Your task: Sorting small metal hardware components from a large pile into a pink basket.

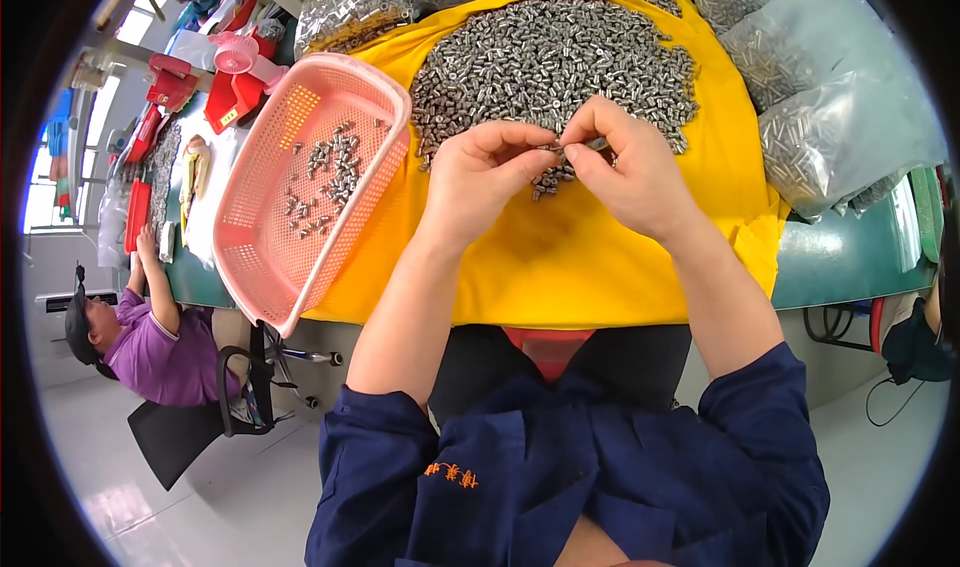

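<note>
Nearest, dark blue sleeves lead up to two bare forearms over a yellow cloth spread on the green desk. The left hand and right hand meet fingertip to fingertip, each pinched closed on a small metal cylinder held between them just above the near edge of the heap. Beyond them a broad pile of small metal cylinders covers the cloth. To the left a pink perforated basket holds a scattering of the same parts. Clear bags of parts lie at the right. At far left another person in purple sits at the desk.
</note>
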Motion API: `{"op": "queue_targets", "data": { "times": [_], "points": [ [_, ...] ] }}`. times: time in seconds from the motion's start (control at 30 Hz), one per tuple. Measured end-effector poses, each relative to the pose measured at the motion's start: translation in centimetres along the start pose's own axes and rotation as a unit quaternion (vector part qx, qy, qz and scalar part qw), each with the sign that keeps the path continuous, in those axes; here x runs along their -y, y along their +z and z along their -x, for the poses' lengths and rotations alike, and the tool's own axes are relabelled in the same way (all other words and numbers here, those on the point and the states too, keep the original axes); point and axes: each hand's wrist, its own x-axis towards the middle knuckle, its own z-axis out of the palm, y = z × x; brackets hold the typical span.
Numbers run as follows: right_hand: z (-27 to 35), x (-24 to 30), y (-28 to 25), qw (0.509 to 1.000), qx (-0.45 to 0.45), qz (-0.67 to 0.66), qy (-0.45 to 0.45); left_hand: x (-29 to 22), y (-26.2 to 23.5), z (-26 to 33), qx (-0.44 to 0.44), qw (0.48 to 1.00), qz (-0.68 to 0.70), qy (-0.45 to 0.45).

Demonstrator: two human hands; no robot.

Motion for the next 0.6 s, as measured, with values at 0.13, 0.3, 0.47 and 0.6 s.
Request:
{"op": "queue_targets", "data": {
  "times": [0.13,0.3,0.47,0.6],
  "points": [
    [-0.1,0.3,0.1,1.000,0.013,0.005,0.013,0.4,-0.2,0.1,-0.011,1.000,-0.026,-0.009],
    [0.1,0.2,0.5,0.991,0.022,0.129,-0.039,0.7,-0.3,0.1,-0.015,0.995,-0.098,0.030],
    [0.3,-0.3,1.1,0.986,-0.017,0.144,-0.081,1.0,-0.1,0.1,-0.026,0.993,-0.108,0.046],
    [0.1,-0.8,1.3,0.982,-0.009,0.162,-0.092,0.4,0.2,0.1,-0.035,0.982,-0.185,0.019]
  ]
}}
